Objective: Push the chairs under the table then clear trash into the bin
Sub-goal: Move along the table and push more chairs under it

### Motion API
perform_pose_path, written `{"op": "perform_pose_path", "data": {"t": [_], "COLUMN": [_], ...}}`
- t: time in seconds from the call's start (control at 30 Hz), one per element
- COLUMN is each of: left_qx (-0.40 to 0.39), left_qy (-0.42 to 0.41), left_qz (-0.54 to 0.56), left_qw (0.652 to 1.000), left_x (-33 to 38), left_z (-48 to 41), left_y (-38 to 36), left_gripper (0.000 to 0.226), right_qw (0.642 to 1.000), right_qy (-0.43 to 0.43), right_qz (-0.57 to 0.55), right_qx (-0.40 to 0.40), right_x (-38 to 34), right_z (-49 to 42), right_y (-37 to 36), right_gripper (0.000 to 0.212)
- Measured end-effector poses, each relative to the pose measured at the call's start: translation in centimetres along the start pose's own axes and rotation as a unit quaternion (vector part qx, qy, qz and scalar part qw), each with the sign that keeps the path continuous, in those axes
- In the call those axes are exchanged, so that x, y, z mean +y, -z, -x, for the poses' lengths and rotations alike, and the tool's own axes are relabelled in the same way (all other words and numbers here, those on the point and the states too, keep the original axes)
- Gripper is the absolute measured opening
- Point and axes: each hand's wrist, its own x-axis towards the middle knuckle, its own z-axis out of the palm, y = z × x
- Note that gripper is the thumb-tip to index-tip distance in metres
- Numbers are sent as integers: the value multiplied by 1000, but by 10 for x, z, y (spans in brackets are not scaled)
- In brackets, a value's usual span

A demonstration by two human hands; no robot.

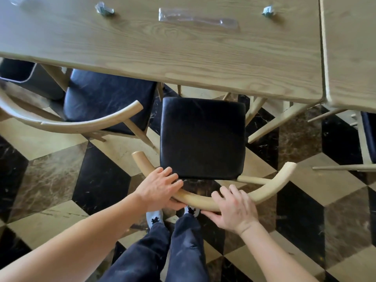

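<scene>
Clearly, I had both hands on the curved backrest (203, 201) of the middle chair (202, 137) at the lower centre of the frame. My left hand (160, 185) lay over the rail's left part, fingers spread across the top and thumb tucked beneath; my right hand (234, 208) wrapped the rail just right of centre in much the same way. Both were closed loosely on that rail. The black seat sat mostly clear of the table (162, 58), only its far edge near the tabletop lip, so I judged the push barely begun.

A second chair (105, 100) stood at the left, partly tucked and angled, its armrest tip close to my chair's left corner. If I drove forward crooked, I reckoned the two frames could snag there. A splayed table leg (284, 121) at the right might also catch the seat.

Trash remained along the top of the frame: two crumpled wrappers (104, 9) (269, 11) and a clear plastic sleeve (198, 19). A jolt against the table could send them off. The bin (18, 75) sat at the upper left, under the table edge.
</scene>
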Motion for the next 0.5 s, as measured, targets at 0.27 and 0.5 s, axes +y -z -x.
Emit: {"op": "perform_pose_path", "data": {"t": [0.27, 0.5], "left_qx": [64, 87], "left_qy": [97, 72], "left_qz": [-5, -4], "left_qw": [993, 994], "left_x": [7, 2], "left_z": [-7, -11], "left_y": [-5, -6], "left_gripper": [70, 64], "right_qw": [999, 996], "right_qy": [-27, 87], "right_qz": [-38, -10], "right_qx": [-6, 26], "right_x": [9, 69], "right_z": [-25, -12], "right_y": [11, -2], "right_gripper": [64, 69]}}
